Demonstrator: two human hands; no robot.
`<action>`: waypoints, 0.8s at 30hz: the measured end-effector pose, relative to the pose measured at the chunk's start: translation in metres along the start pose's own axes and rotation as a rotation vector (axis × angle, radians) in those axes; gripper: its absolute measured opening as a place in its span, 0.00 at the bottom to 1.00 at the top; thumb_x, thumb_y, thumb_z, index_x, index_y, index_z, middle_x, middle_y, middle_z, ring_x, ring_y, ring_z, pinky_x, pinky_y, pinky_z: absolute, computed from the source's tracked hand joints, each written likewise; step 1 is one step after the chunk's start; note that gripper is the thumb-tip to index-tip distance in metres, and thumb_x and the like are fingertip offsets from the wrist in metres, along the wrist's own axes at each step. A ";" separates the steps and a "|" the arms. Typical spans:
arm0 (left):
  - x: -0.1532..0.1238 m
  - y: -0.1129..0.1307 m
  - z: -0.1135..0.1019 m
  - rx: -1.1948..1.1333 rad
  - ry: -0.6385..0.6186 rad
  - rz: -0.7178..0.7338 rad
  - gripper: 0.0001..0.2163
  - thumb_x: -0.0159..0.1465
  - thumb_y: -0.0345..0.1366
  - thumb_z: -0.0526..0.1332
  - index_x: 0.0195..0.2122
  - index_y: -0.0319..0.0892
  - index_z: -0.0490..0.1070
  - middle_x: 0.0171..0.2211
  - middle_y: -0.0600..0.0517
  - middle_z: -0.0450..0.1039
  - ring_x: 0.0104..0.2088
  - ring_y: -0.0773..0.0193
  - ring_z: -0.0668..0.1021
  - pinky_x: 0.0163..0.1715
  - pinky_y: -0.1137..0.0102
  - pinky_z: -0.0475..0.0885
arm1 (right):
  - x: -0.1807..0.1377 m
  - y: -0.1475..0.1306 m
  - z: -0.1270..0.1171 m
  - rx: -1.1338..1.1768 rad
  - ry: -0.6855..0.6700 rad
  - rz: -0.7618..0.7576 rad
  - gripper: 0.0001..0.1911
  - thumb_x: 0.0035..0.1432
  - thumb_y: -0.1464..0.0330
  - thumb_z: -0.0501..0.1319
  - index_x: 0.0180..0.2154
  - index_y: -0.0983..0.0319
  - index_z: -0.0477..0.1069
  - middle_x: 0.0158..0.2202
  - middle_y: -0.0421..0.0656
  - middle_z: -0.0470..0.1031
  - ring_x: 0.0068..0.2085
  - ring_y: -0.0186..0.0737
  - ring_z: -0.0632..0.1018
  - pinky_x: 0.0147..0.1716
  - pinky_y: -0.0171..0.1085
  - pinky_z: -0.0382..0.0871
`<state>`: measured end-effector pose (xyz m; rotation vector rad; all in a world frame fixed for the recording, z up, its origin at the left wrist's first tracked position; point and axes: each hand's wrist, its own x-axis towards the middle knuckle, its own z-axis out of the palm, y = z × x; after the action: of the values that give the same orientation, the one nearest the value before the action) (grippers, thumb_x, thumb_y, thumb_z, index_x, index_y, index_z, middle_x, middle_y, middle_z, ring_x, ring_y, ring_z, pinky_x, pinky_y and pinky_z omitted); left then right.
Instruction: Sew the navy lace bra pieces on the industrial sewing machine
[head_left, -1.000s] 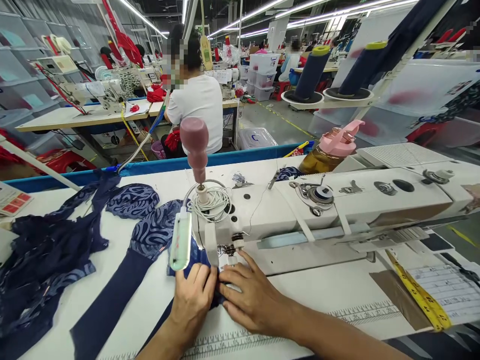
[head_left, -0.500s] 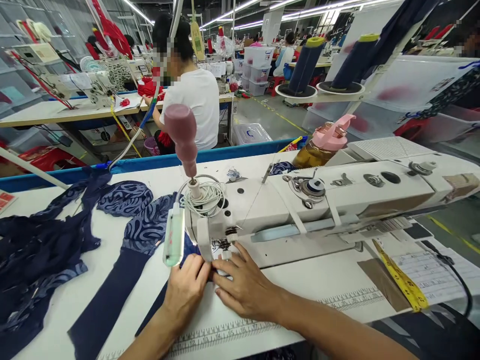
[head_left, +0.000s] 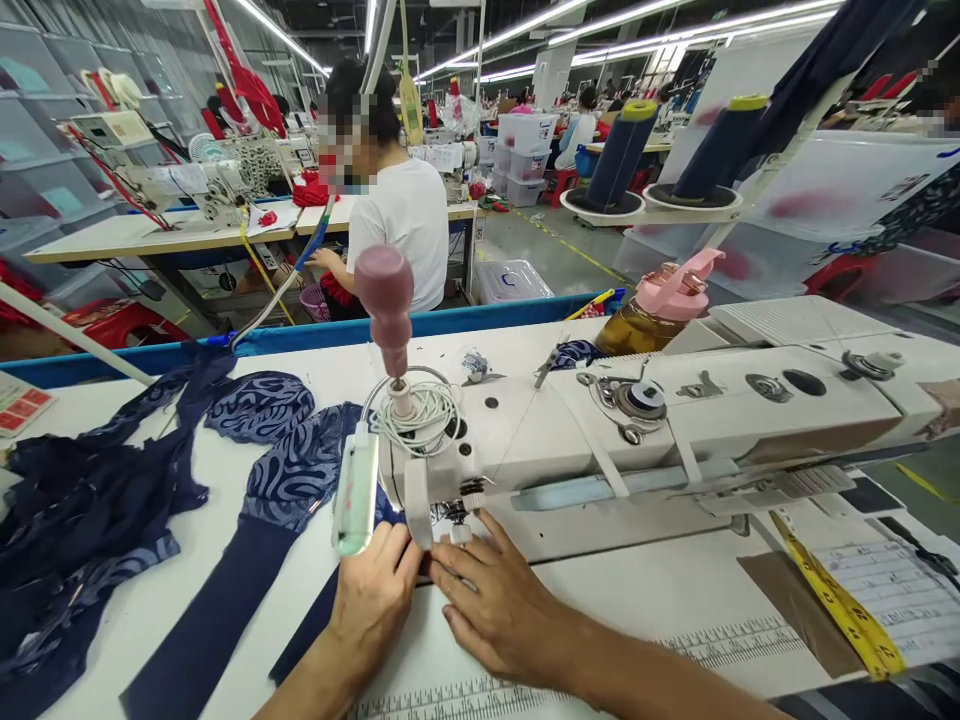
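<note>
The white sewing machine point(head_left: 637, 420) is standing just beyond the fingers; navy fabric point(head_left: 225, 590) is trailing left across the surface point(head_left: 660, 590); left hand point(head_left: 375, 595) and right hand point(head_left: 499, 605) are pressing it flat, fingers extended, best kept beside the needle.

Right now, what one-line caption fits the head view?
Both hands, left hand and right hand, press navy fabric flat under the needle of a white sewing machine.
</note>
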<state>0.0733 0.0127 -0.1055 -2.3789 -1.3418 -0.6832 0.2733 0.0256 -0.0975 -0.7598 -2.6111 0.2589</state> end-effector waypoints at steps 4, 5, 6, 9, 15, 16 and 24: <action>0.001 -0.012 0.005 0.000 -0.022 -0.013 0.17 0.64 0.19 0.48 0.47 0.38 0.70 0.34 0.47 0.75 0.36 0.56 0.75 0.41 0.60 0.65 | 0.003 0.000 0.000 0.002 -0.040 0.059 0.17 0.67 0.64 0.55 0.55 0.62 0.67 0.55 0.45 0.72 0.54 0.46 0.68 0.66 0.54 0.35; 0.000 -0.014 0.005 -0.008 -0.019 -0.031 0.16 0.64 0.19 0.49 0.47 0.38 0.70 0.35 0.46 0.75 0.37 0.56 0.75 0.41 0.60 0.65 | 0.004 0.000 0.000 0.004 -0.057 0.075 0.18 0.67 0.64 0.55 0.57 0.61 0.66 0.55 0.45 0.72 0.55 0.47 0.68 0.66 0.55 0.37; 0.000 -0.015 0.004 -0.031 -0.012 -0.051 0.15 0.64 0.20 0.50 0.46 0.37 0.70 0.36 0.45 0.75 0.38 0.56 0.74 0.41 0.61 0.65 | 0.005 0.000 -0.001 0.004 -0.070 0.090 0.19 0.67 0.63 0.55 0.58 0.60 0.65 0.55 0.45 0.72 0.55 0.47 0.68 0.65 0.56 0.39; -0.001 -0.013 0.002 -0.107 0.008 -0.073 0.12 0.64 0.21 0.52 0.43 0.39 0.71 0.36 0.47 0.74 0.37 0.58 0.74 0.40 0.63 0.65 | 0.007 -0.001 -0.002 -0.014 -0.084 0.093 0.18 0.67 0.62 0.55 0.56 0.59 0.66 0.55 0.46 0.72 0.54 0.48 0.68 0.65 0.57 0.41; 0.000 -0.008 -0.003 -0.164 0.007 -0.039 0.13 0.64 0.20 0.52 0.41 0.40 0.72 0.30 0.50 0.73 0.34 0.59 0.73 0.40 0.62 0.62 | 0.006 -0.004 -0.002 -0.041 0.013 0.004 0.16 0.66 0.67 0.57 0.55 0.63 0.66 0.51 0.43 0.74 0.48 0.41 0.71 0.67 0.53 0.33; 0.000 -0.009 -0.003 -0.197 0.010 -0.038 0.13 0.64 0.20 0.53 0.42 0.40 0.72 0.30 0.50 0.73 0.34 0.60 0.73 0.40 0.62 0.61 | 0.005 -0.004 -0.002 -0.048 0.022 0.000 0.16 0.66 0.68 0.57 0.54 0.63 0.66 0.50 0.43 0.75 0.47 0.41 0.71 0.67 0.52 0.33; -0.008 -0.015 0.004 -0.223 -0.053 0.000 0.15 0.63 0.20 0.53 0.46 0.40 0.72 0.32 0.48 0.74 0.35 0.58 0.72 0.35 0.65 0.60 | 0.005 -0.001 0.001 -0.088 0.054 -0.019 0.13 0.66 0.69 0.57 0.51 0.64 0.68 0.48 0.41 0.75 0.46 0.40 0.71 0.67 0.50 0.30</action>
<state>0.0574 0.0165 -0.1128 -2.5871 -1.3501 -0.8131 0.2682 0.0277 -0.0967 -0.7599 -2.5914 0.1173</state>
